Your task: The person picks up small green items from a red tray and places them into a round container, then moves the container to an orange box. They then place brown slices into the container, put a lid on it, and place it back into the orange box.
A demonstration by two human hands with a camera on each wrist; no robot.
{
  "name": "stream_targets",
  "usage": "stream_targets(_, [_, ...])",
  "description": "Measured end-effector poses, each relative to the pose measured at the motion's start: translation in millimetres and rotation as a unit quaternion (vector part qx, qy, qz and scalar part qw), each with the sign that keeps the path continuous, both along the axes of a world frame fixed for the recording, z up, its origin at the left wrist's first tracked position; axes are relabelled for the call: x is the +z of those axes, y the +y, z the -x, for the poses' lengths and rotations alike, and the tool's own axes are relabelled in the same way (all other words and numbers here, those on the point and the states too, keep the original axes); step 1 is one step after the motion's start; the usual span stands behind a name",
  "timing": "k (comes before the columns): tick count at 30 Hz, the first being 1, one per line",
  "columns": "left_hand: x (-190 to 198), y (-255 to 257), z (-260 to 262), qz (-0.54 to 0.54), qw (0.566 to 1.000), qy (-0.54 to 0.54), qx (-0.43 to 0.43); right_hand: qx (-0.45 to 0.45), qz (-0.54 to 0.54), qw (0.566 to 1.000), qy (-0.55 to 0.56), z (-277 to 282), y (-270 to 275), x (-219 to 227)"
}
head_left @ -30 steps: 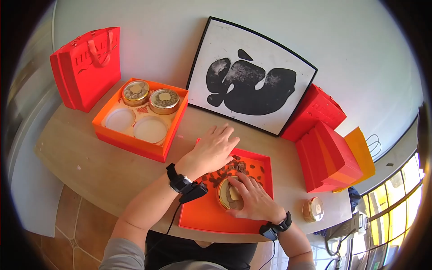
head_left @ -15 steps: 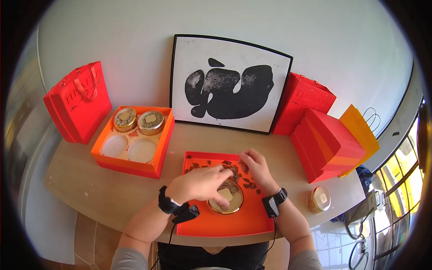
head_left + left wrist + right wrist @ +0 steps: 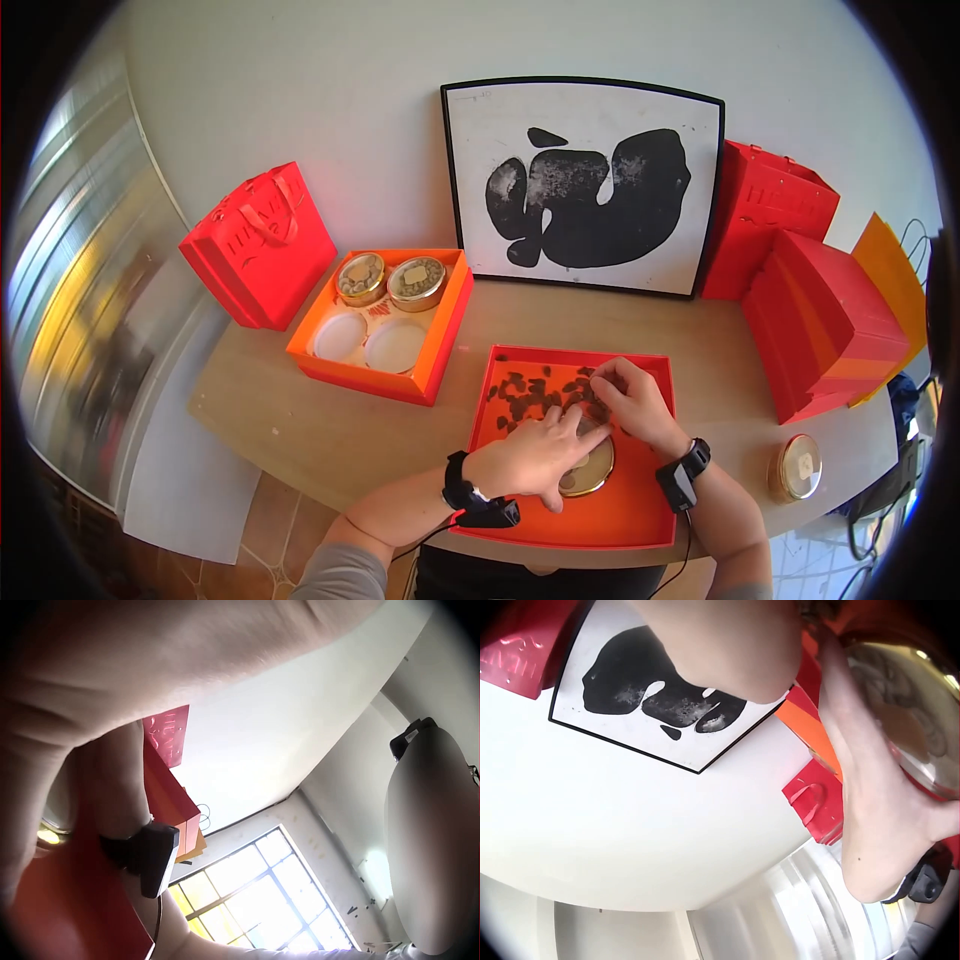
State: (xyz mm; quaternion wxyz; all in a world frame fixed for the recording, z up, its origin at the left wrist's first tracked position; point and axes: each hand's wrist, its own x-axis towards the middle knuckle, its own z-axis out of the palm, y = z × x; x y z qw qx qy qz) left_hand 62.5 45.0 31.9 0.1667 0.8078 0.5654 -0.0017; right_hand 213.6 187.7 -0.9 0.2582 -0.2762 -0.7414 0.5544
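Note:
In the red tray (image 3: 560,525), a round gold-rimmed jar (image 3: 597,474) stands among dark brown pieces (image 3: 522,398). My left hand (image 3: 532,456) lies over the jar's left and upper part, its fingers spread and its thumb lower, near the tray floor. In the right wrist view the left hand (image 3: 881,802) is beside the jar (image 3: 907,712). My right hand (image 3: 640,408), fingers bent, is at the brown pieces just beyond the jar; whether it pinches one is hidden. The left wrist view shows mostly palm (image 3: 135,667).
An orange box (image 3: 372,375) with two jars and two round hollows stands at the left, a red bag (image 3: 262,250) behind it. A framed picture (image 3: 590,190) leans on the wall. Red bags (image 3: 825,320) stand at the right, near another jar (image 3: 798,467).
The right hand has left the jar's lid for the brown pieces. The left hand has come from beyond the tray down over the jar. The head view has shifted.

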Motion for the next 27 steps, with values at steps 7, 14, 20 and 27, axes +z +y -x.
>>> stream_targets(7, [13.9, -1.4, -6.4, -0.007, 1.000, 0.000, -0.001, 0.006, -0.132, 0.991, -0.021, -3.5, 1.5, -6.3])
stream_targets(14, [88.9, -34.0, 53.7, -0.031, 0.983, -0.151, 0.100, 0.001, 0.082, 0.997, 0.009, -3.8, 5.5, -4.6])
stream_targets(20, [115.3, -58.7, 197.2, -0.143, 0.908, -0.079, 0.386, 0.014, -0.084, 0.996, -0.028, -4.3, 0.2, -5.7])
stream_targets(27, [56.3, -73.4, 328.6, -0.080, 0.830, 0.015, 0.552, 0.030, -0.156, 0.987, -0.017, -3.2, 1.3, -16.1])
